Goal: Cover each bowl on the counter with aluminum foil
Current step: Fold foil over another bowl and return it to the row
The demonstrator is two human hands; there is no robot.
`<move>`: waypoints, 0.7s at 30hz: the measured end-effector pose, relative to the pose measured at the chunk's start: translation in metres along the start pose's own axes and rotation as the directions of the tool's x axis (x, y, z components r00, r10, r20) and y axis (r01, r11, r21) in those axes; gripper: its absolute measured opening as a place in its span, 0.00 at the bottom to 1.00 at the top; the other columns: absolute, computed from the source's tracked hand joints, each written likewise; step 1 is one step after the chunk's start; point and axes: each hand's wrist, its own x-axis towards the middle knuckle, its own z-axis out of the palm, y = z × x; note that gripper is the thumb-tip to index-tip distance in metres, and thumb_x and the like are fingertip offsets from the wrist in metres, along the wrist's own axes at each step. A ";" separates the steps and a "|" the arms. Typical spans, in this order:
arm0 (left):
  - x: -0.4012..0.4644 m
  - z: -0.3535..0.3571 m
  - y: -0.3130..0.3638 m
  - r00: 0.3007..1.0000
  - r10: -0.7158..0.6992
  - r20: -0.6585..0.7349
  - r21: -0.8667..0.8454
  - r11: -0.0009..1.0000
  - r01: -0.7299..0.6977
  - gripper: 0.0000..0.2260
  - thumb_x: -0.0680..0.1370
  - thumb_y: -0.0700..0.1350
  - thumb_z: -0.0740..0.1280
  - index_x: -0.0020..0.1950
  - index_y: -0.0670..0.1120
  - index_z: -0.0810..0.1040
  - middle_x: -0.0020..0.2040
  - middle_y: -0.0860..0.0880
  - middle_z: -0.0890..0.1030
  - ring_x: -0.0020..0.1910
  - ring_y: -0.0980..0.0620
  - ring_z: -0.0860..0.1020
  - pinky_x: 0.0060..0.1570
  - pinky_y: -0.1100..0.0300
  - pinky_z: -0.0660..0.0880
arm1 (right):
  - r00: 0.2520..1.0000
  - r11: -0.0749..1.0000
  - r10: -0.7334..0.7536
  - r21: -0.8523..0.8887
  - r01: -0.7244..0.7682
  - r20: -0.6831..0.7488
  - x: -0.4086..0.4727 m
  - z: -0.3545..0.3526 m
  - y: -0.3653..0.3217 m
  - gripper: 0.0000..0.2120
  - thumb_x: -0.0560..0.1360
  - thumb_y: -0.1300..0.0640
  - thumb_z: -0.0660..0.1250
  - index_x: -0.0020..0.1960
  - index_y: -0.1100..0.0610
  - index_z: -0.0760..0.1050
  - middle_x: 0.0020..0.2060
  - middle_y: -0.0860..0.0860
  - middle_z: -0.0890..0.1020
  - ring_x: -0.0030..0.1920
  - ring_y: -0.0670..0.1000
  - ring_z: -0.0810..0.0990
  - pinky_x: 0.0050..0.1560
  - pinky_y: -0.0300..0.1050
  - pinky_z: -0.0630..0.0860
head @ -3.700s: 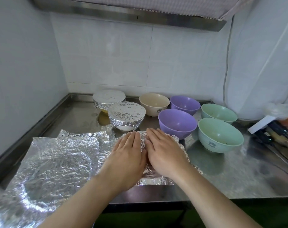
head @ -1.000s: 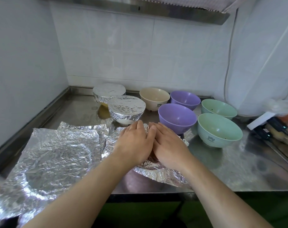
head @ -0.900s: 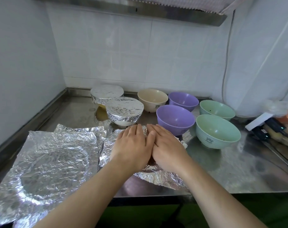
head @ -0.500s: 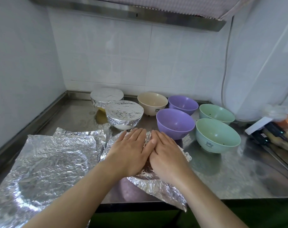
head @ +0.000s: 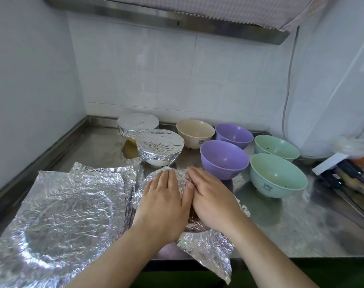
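1. 2 hands press flat on a foil sheet (head: 208, 248) draped over a bowl at the counter's (head: 301, 229) front edge; the left hand (head: 163, 206) and right hand (head: 213, 201) lie side by side, touching, fingers straight and holding nothing; the bowl beneath is hidden, and 1 foil corner hangs past the counter edge.
2. 2 foil-covered bowls stand behind the hands: the nearer covered bowl (head: 159, 147) and the rear covered bowl (head: 137, 124) by the wall.
3. 5 uncovered bowls sit to the right: a cream bowl (head: 195, 133); a rear purple bowl (head: 234, 135); a front purple bowl (head: 224, 159); a rear green bowl (head: 276, 147); a front green bowl (head: 277, 175).
4. 1 stack of crinkled spare foil sheets (head: 62, 215) lies just left of the hands.
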 end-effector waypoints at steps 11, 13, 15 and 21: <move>-0.011 -0.019 0.011 0.994 0.106 -0.008 -0.086 0.991 -0.107 0.28 0.86 0.55 0.42 0.82 0.41 0.56 0.83 0.43 0.58 0.83 0.46 0.52 0.82 0.51 0.50 | 0.996 0.996 -0.080 -0.023 0.081 0.045 0.006 -0.003 0.006 0.27 0.87 0.45 0.45 0.84 0.51 0.61 0.83 0.46 0.64 0.83 0.45 0.57 0.84 0.47 0.51; -0.018 -0.007 0.018 0.997 0.076 0.011 0.009 0.997 -0.076 0.37 0.81 0.56 0.27 0.82 0.38 0.53 0.84 0.37 0.50 0.84 0.40 0.45 0.82 0.46 0.47 | 0.994 0.995 -0.084 -0.051 0.088 0.071 0.006 0.000 0.008 0.27 0.88 0.48 0.45 0.84 0.55 0.61 0.83 0.49 0.63 0.83 0.47 0.57 0.82 0.39 0.41; -0.018 0.002 0.015 1.000 0.022 -0.002 0.058 0.998 -0.022 0.44 0.77 0.58 0.20 0.83 0.36 0.52 0.83 0.33 0.48 0.83 0.36 0.45 0.82 0.43 0.47 | 0.998 1.000 0.012 0.011 -0.012 0.065 0.001 -0.005 0.004 0.24 0.90 0.52 0.47 0.84 0.58 0.58 0.84 0.49 0.60 0.83 0.47 0.55 0.76 0.29 0.36; -0.006 -0.001 -0.013 0.975 0.222 -0.001 -0.063 0.973 -0.222 0.17 0.83 0.39 0.51 0.68 0.35 0.71 0.59 0.23 0.76 0.57 0.22 0.78 0.59 0.31 0.77 | 0.995 0.997 0.077 -0.024 -0.076 0.065 -0.009 0.001 0.005 0.32 0.85 0.46 0.40 0.82 0.60 0.62 0.82 0.53 0.64 0.82 0.52 0.59 0.82 0.51 0.58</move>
